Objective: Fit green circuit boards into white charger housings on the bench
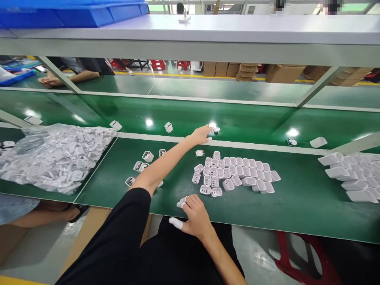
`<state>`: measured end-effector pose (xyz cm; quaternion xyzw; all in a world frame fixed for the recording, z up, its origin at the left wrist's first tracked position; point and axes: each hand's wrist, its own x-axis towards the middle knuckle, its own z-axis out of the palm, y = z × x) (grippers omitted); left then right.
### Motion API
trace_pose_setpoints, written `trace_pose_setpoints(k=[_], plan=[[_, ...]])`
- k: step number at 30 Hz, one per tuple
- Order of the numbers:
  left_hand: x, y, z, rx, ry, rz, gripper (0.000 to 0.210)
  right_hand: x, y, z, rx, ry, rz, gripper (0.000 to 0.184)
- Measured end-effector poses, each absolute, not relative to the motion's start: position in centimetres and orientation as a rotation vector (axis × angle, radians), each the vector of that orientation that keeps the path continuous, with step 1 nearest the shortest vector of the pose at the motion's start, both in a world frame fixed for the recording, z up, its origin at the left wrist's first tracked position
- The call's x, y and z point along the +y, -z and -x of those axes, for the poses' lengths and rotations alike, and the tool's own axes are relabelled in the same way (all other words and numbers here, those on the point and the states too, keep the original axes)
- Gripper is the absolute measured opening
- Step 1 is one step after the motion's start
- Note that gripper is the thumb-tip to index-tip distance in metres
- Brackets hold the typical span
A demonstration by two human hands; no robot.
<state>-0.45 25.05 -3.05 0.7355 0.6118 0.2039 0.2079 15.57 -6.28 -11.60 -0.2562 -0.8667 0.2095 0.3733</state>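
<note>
Left hand (201, 135): at the part (217, 130) on the belt (255, 124); grip we can't tell.
Right hand (196, 217): loosely spread, seemingly empty.
Part: likely light, stiff, fragile; we'd pinch its edges.

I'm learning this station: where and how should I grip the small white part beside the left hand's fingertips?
Probably pinch the small white part by opposite edges, coming from above and its left in the picture. It lies low and compact on the green strip, and the left hand is open on that side. Its finer details are too small to tell.
</note>
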Motion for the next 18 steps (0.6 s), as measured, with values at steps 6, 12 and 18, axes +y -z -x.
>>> trace_pose_setpoints(k=[6, 12, 18], plan=[[29.7, 3.3, -3.1, 1.721, -0.533, -2.053, 0.044, -6.2, 12.2, -15.3, -2.244, -0.465, 0.674, 0.053], [29.2, 3.7, -2.2, 1.82, -0.545, -1.933, 0.038, -6.2, 13.3, -14.8, -2.293, -0.358, 0.689, 0.066], [24.0, 4.9, -1.3, 1.761, -0.632, -1.81, 0.039, -5.9, 13.6, -14.5, -2.324, -0.32, 0.671, 0.069]])
